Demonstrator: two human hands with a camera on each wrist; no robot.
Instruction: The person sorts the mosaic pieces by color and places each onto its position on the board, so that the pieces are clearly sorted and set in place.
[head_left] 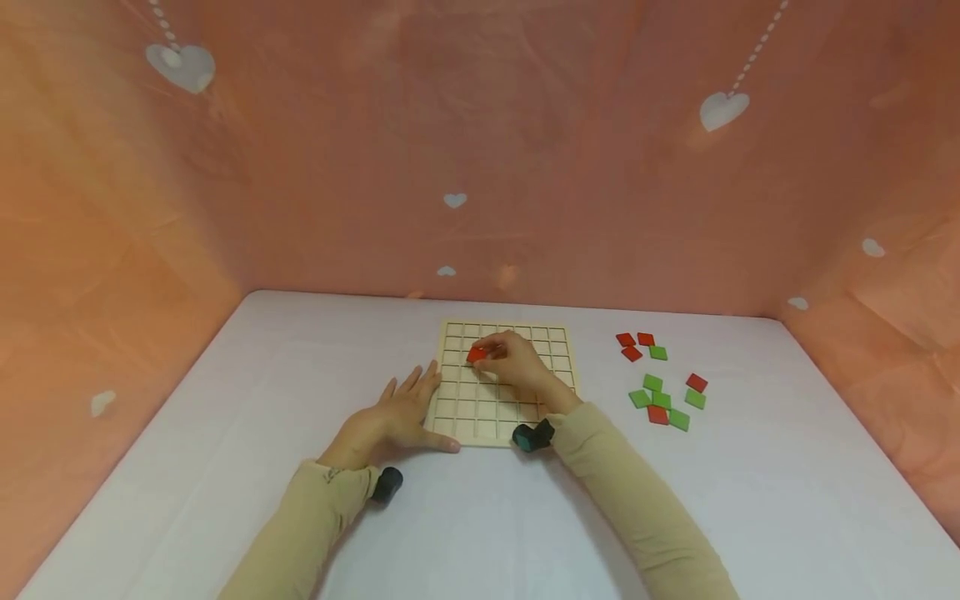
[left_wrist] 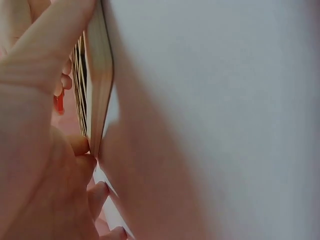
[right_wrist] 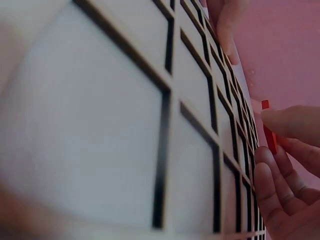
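Below frame centre, your right hand [head_left: 517, 364] pinched a red tile [head_left: 476, 355] over a gridded board [head_left: 487, 409]; your spread left hand [head_left: 401, 418] touched its edge. Your left cuff [head_left: 347, 487] bore illegible marks [head_left: 333, 474].

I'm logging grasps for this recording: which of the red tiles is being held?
The red tile in the right hand's grip, over the grid board; the other red tiles lie on the white table, off to the board's right.
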